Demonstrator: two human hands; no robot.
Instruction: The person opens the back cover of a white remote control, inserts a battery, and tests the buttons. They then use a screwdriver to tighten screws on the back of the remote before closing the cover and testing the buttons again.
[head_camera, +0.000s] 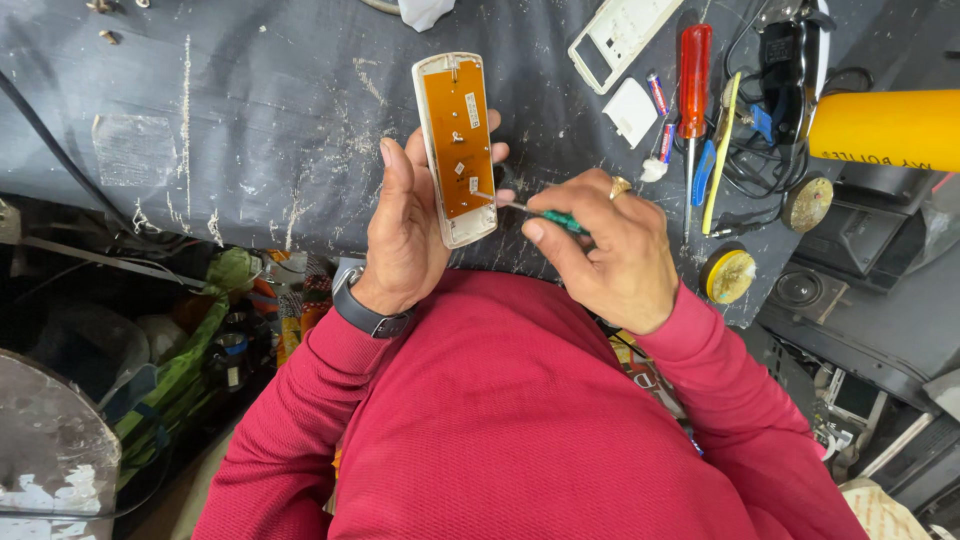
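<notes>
Left hand (410, 225) cradles the opened remote (457, 148) upright; right hand (605, 245) pinches a green screwdriver (545, 215).

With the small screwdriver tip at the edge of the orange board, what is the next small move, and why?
Probably a gentle lever or turn with the green-handled screwdriver. The right hand holds its tip at the lower right edge of the orange circuit board, which still sits inside the white casing that the left hand grips. Whether the tip meets a screw or a seam is too small to tell.
</notes>
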